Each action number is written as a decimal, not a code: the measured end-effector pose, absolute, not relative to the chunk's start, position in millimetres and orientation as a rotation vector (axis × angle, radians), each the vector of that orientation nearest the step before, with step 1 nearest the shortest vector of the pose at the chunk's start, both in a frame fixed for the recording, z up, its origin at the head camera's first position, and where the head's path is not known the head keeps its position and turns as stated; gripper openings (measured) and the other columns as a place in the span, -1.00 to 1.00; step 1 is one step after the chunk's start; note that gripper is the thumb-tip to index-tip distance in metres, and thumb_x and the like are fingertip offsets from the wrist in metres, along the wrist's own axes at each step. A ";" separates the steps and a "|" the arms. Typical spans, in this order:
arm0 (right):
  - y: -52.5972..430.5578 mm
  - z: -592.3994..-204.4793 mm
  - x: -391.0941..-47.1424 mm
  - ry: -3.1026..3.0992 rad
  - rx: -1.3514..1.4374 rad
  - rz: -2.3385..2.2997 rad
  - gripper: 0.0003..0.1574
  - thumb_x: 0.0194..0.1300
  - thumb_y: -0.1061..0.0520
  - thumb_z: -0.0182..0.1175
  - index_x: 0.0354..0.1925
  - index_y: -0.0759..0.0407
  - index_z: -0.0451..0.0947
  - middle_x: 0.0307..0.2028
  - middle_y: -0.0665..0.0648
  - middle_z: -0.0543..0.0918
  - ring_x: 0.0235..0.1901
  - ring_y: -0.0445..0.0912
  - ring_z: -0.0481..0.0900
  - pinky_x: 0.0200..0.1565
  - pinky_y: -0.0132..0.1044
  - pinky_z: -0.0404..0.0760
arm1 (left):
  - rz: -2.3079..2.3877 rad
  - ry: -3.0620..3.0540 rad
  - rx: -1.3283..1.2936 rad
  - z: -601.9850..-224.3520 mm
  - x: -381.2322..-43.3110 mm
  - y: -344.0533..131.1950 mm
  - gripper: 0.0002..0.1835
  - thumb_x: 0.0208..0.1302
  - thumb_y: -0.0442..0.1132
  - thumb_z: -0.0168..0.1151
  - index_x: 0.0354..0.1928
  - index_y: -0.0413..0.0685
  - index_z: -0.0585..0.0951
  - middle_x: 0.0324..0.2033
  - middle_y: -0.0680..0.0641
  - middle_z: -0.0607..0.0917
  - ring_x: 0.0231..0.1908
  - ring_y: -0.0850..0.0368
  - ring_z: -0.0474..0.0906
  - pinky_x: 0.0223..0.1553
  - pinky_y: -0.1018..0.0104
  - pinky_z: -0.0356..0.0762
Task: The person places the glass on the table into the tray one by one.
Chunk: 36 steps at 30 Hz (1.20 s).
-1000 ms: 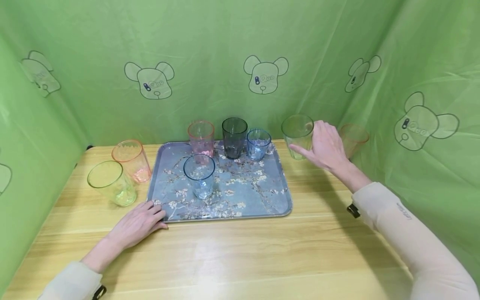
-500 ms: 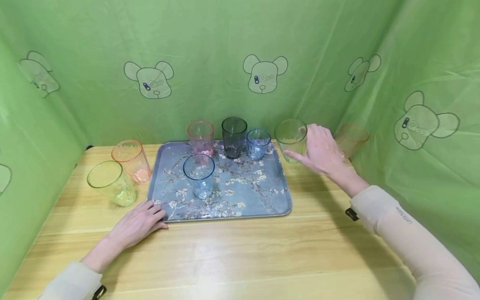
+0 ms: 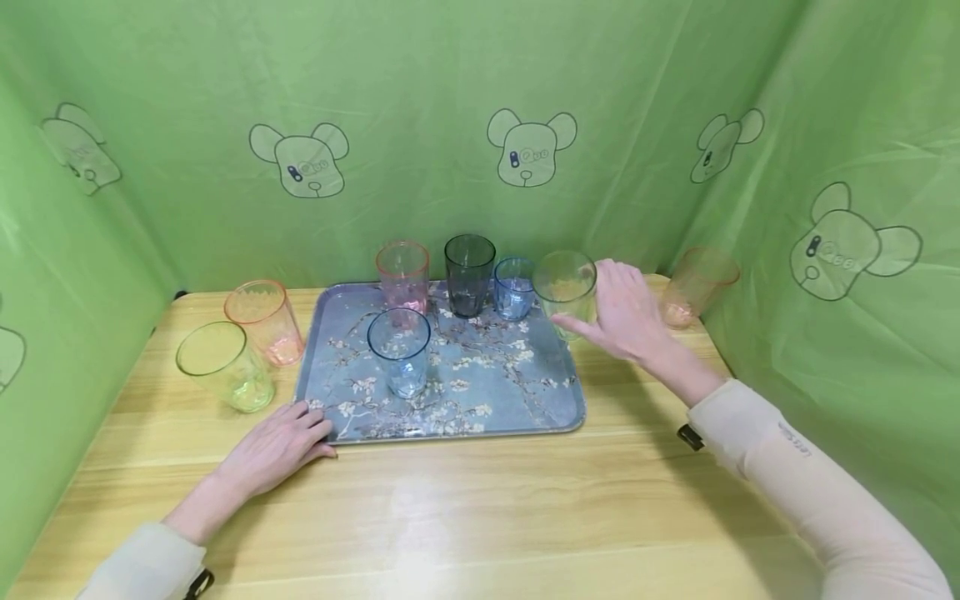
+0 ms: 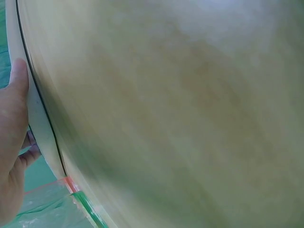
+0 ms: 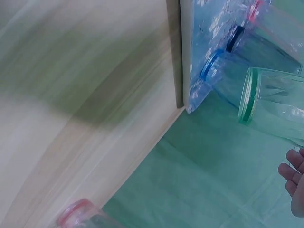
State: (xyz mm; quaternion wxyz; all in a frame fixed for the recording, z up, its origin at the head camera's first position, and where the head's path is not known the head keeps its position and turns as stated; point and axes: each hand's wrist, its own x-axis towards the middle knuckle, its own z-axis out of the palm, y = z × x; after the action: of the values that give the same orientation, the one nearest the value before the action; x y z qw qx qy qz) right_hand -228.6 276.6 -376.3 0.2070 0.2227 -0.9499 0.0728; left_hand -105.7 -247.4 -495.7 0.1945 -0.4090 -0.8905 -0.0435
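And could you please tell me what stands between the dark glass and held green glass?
The small blue glass stands between the dark glass and green glass in the head and right wrist views.

— Cannot see what?
— In the head view, cannot see the near left corner of the blue-grey rectangular tray with printed blossoms [image 3: 510,392], covered by the left hand [image 3: 281,446].
— And in right wrist view?
— Cannot find the base of the tall pale-green transparent tumbler [image 5: 278,102], cut off by the right edge, like most of the right hand [image 5: 298,185].
— And left wrist?
— Cannot see sharply the pale wooden tabletop [image 4: 166,109].
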 end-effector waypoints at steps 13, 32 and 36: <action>263.7 -386.6 -220.3 -2.606 0.673 0.251 0.18 0.22 -0.67 0.17 0.11 0.41 0.46 -0.13 0.34 0.61 -0.15 0.18 0.55 0.06 0.13 0.58 | -0.115 -2.505 -1.138 -494.6 -105.5 -246.4 -0.69 0.21 0.09 0.42 -0.35 0.11 0.52 -0.42 0.10 0.57 -0.33 0.11 0.42 -0.22 0.19 0.46; 241.5 -409.6 -212.1 -2.643 0.626 0.530 0.36 0.24 -0.75 0.03 0.38 0.38 0.33 0.13 0.39 0.61 0.14 0.25 0.56 0.29 0.28 0.48 | -0.123 -2.496 -1.148 -494.3 -105.3 -245.4 -0.69 0.20 0.08 0.43 -0.35 0.10 0.53 -0.43 0.10 0.57 -0.34 0.13 0.42 -0.23 0.20 0.47; 236.3 -413.1 -210.0 -2.656 0.639 0.529 0.30 0.25 -0.69 0.11 0.40 0.36 0.33 0.13 0.37 0.61 0.12 0.23 0.57 0.26 0.25 0.51 | -0.124 -2.489 -1.152 -494.3 -105.7 -245.6 -0.69 0.20 0.08 0.43 -0.36 0.09 0.52 -0.43 0.10 0.57 -0.34 0.12 0.42 -0.23 0.20 0.47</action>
State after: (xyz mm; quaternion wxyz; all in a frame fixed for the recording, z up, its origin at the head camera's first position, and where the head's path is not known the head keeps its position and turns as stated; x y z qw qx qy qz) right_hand -210.0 236.3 -413.1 0.1784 0.2261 -0.9391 0.1872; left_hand -105.7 -245.6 -494.3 0.1967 -0.4114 -0.8889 -0.0444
